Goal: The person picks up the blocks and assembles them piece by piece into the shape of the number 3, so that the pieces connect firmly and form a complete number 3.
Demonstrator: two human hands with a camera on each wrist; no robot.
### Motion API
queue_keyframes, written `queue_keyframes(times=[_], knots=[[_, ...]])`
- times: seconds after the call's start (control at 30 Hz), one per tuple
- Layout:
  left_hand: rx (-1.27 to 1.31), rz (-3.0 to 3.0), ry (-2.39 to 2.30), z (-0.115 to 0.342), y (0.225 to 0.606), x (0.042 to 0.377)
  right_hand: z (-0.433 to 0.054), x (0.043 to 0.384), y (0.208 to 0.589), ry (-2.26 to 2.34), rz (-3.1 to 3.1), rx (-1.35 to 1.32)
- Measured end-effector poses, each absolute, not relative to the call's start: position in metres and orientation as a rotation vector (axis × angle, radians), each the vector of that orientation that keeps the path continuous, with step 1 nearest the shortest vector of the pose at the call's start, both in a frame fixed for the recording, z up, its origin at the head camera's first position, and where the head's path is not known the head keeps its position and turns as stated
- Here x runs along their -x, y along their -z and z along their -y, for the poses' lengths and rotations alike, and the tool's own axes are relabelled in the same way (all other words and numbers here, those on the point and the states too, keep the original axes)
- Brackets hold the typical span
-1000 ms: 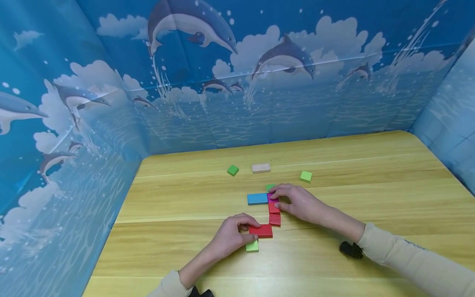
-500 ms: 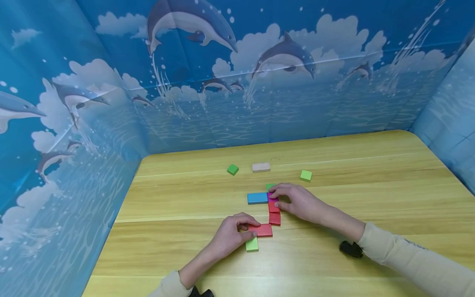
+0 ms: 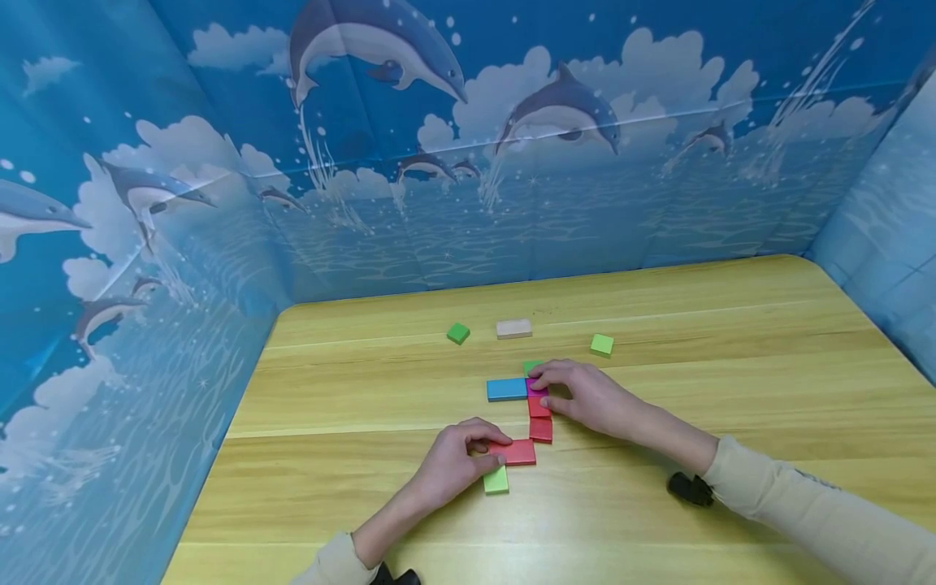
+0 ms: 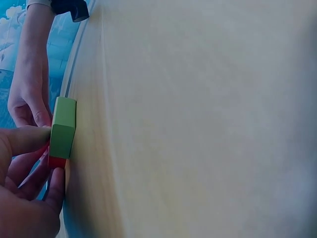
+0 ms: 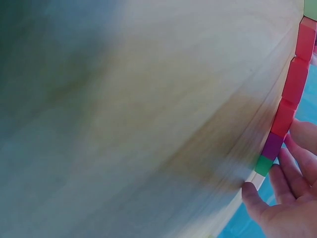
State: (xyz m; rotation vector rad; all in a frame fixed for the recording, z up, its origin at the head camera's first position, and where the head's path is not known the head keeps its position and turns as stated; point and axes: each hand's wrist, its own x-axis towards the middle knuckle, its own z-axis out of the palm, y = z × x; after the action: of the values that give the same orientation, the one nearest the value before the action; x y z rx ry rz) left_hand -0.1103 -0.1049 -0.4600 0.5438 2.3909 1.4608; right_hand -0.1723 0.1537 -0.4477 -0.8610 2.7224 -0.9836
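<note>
In the head view my left hand point(image 3: 457, 461) grips a long red block point(image 3: 521, 452) between thumb and fingers. A light green block point(image 3: 496, 481) touches its near side, just by the thumb. My right hand point(image 3: 591, 398) has thumb and forefinger on a purple block point(image 3: 537, 387) and the edge of the small red block point(image 3: 539, 407) beside it. Another small red block point(image 3: 541, 431) lies between that one and the long red block. Beyond the purple block is a green block point(image 3: 532, 368), partly behind the fingers. A long blue block point(image 3: 507, 390) joins the purple block's left side.
Farther back on the wooden table point(image 3: 351, 366) lie a dark green block point(image 3: 458, 333), a pale wooden block point(image 3: 514, 328) and a light green block point(image 3: 603, 345). A dolphin-printed curtain point(image 3: 409, 236) closes off the back and sides.
The left thumb has shifted slightly on the long red block, whose top looks lighter now. The right hand and the other blocks keep their places.
</note>
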Motion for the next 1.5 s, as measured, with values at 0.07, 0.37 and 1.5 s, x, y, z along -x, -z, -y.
queue_keyframes(times=[0.07, 0.37, 1.5], knots=[[-0.544, -2.395, -1.458, 0.105, 0.459, 0.11, -0.153, 0.172, 0.447, 0.981, -2.723, 0.85], [-0.559, -2.397, -1.466, 0.107, 0.46, 0.11, -0.153, 0.171, 0.445, 0.967, -2.724, 0.834], [-0.233, -2.719, -1.323, 0.111, 0.456, 0.072, -0.153, 0.17, 0.445, 0.974, -2.722, 0.831]])
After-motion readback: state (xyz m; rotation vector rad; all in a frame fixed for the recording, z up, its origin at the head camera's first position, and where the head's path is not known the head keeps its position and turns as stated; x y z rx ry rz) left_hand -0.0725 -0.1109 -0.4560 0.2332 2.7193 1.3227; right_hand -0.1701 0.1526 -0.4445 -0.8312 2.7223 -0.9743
